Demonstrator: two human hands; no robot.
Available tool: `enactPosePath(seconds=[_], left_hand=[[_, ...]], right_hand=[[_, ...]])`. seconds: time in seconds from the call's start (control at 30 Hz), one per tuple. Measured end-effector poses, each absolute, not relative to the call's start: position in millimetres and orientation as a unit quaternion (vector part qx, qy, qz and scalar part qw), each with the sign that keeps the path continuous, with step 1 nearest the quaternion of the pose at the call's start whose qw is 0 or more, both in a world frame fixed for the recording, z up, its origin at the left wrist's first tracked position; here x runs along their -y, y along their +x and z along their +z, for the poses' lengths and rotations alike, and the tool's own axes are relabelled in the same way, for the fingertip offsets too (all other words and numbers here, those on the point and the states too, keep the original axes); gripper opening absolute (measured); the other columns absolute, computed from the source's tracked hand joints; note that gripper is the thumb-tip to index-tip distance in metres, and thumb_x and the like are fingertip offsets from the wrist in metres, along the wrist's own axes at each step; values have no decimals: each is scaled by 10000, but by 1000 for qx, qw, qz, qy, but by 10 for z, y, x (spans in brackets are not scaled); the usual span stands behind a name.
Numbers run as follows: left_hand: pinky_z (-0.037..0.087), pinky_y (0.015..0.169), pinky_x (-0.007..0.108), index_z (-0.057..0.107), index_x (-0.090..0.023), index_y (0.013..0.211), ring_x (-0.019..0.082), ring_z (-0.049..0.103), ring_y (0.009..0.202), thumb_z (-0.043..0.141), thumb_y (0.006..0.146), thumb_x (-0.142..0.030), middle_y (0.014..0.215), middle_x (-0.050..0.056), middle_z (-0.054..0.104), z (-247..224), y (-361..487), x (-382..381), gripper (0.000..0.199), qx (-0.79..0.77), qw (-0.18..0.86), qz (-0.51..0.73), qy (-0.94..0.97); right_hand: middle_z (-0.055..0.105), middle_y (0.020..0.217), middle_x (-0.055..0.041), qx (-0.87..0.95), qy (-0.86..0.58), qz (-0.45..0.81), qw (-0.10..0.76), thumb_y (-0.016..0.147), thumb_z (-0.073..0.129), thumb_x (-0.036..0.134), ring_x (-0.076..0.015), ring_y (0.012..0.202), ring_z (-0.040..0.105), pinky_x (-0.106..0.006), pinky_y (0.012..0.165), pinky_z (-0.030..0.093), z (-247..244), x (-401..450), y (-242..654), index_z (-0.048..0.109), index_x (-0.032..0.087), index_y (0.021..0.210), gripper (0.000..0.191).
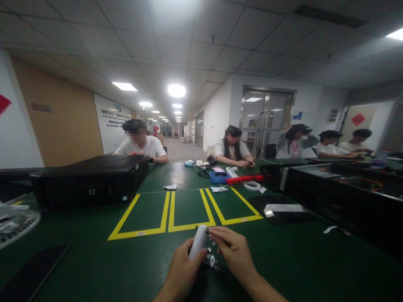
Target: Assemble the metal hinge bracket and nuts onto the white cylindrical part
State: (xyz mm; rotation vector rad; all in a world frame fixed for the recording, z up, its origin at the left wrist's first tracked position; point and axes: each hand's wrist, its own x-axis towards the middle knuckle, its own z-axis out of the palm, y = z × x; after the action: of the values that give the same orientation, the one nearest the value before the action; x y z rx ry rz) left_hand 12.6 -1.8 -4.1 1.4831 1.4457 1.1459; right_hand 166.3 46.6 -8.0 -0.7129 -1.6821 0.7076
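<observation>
My left hand (pixel 183 265) is wrapped round a white elongated piece (pixel 199 242), which it holds tilted above the green table. At the top end of that piece, the fingertips of my right hand (pixel 233 247) pinch a small dark part (pixel 207 231), whose kind is too small to make out. Several small shiny ring-like bits (pixel 213 242) show between my hands. Lower down, a small white-and-metal piece (pixel 211 261) is partly covered by my left thumb.
Yellow tape frames (pixel 191 228) mark the green table (pixel 132 268). A black case (pixel 91 180) stands left, an open computer case (pixel 340 201) right. Farther back lie a blue tray (pixel 218 178) and red strips (pixel 241 180). Several people sit beyond. A dark panel (pixel 34 272) lies near left.
</observation>
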Motion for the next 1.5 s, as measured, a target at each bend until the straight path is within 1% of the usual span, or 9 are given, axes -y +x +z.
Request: enactPosePath(seconds=[0.2, 0.43, 0.63, 0.87, 0.97, 1.17, 1.27, 1.37, 1.5], left_hand=[[424, 668, 275, 609, -98, 997, 216, 591, 760, 526, 729, -411, 846, 69, 675, -48, 127, 18, 420, -556, 391, 458, 572], [427, 673, 273, 618, -109, 978, 213, 594, 754, 540, 729, -397, 823, 60, 678, -48, 129, 23, 389, -549, 395, 464, 572], [425, 681, 288, 612, -99, 989, 223, 591, 764, 528, 736, -395, 834, 71, 675, -60, 133, 12, 398, -557, 387, 464, 570], [426, 692, 276, 606, -99, 1049, 221, 597, 787, 518, 759, -380, 874, 77, 687, -48, 121, 27, 413, -557, 379, 449, 587], [426, 723, 270, 612, -108, 1068, 226, 601, 826, 521, 764, -370, 927, 79, 692, -10, 119, 49, 411, -547, 376, 447, 600], [420, 724, 256, 640, -146, 1054, 224, 606, 818, 558, 742, -370, 932, 58, 701, 37, 139, 91, 393, -553, 354, 435, 616], [426, 683, 266, 638, -133, 1020, 226, 602, 784, 573, 717, -409, 874, 62, 698, 24, 146, 83, 415, -572, 361, 449, 584], [434, 679, 274, 616, -114, 997, 225, 600, 786, 555, 715, -439, 857, 74, 682, -11, 130, 43, 434, -577, 372, 481, 546], [410, 519, 257, 584, -101, 968, 179, 562, 596, 510, 727, -483, 714, 47, 630, -74, 101, -16, 458, -584, 396, 490, 511]], right_hand=[[699, 964, -66, 660, -331, 386, 553, 769, 656, 348, -251, 802, 665, -279, 564, 579, -64, -432, 1639, 758, 237, 876, 184], [703, 946, -69, 630, -338, 424, 557, 731, 688, 365, -243, 712, 667, -304, 580, 578, -13, -415, 1613, 761, 216, 857, 208], [704, 951, -69, 640, -334, 413, 555, 737, 693, 349, -269, 929, 638, -364, 852, 518, -66, -440, 1627, 757, 223, 866, 192], [708, 905, -99, 571, -356, 513, 533, 567, 811, 437, -262, 764, 656, -299, 617, 531, 48, -441, 1623, 742, 160, 781, 357], [706, 914, -101, 557, -349, 534, 532, 532, 822, 423, -258, 744, 654, -273, 554, 498, 72, -438, 1623, 721, 159, 727, 343], [689, 967, -95, 621, -355, 450, 535, 656, 722, 375, -279, 912, 615, -307, 667, 495, 32, -422, 1611, 717, 178, 694, 200], [649, 1053, -86, 665, -371, 388, 519, 688, 669, 326, -239, 846, 617, -276, 596, 473, 89, -447, 1674, 710, 182, 800, 188], [641, 1021, -63, 718, -422, 316, 454, 691, 649, 243, -183, 719, 595, -257, 583, 447, 208, -493, 1815, 681, 182, 958, 276], [660, 735, -3, 803, -471, 298, 213, 640, 716, 144, -171, 675, 573, -227, 586, 393, 299, -497, 1981, 720, 183, 773, 139]])
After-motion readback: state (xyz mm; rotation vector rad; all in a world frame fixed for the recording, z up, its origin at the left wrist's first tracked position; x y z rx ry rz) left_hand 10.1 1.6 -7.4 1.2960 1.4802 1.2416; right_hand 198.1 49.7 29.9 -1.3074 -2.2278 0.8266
